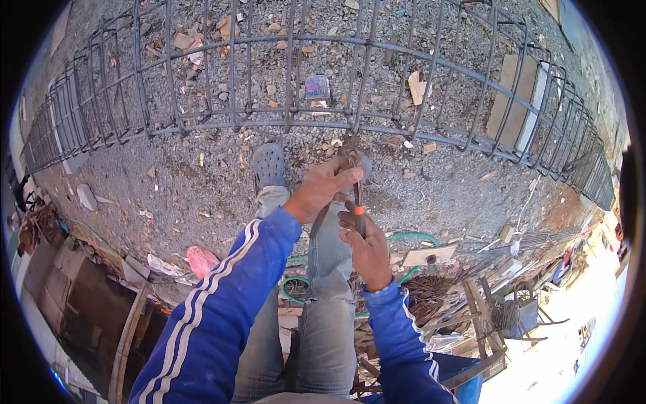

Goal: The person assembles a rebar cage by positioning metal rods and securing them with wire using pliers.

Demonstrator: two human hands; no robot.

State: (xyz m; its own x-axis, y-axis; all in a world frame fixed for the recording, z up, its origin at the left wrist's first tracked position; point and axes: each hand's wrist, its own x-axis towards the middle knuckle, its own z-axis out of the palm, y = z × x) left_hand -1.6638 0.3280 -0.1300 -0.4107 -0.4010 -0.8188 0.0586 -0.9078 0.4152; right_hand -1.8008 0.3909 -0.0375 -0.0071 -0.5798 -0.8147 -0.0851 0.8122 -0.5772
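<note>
My right hand [367, 250] is closed round the dark grip of a slim hand tool [359, 210] with an orange band. The tool points away from me, and its working end is too small and partly hidden to tell its kind. Just left of its upper part, my left hand [321, 187] is closed with thumb and fingers drawn together. What those fingers hold, if anything, I cannot make out. Beyond both hands, a long rebar cage [296, 124] of dark bars and stirrups curves across the view; neither hand visibly touches it.
Grey gravel [222, 161] with wood scraps lies underfoot, beside my grey clog [270, 165]. A clear plastic box [318, 88] and a board [509, 101] lie by the cage. Behind are a green hose [417, 235], a pink bag [201, 260] and a blue wheelbarrow-like cart [521, 316].
</note>
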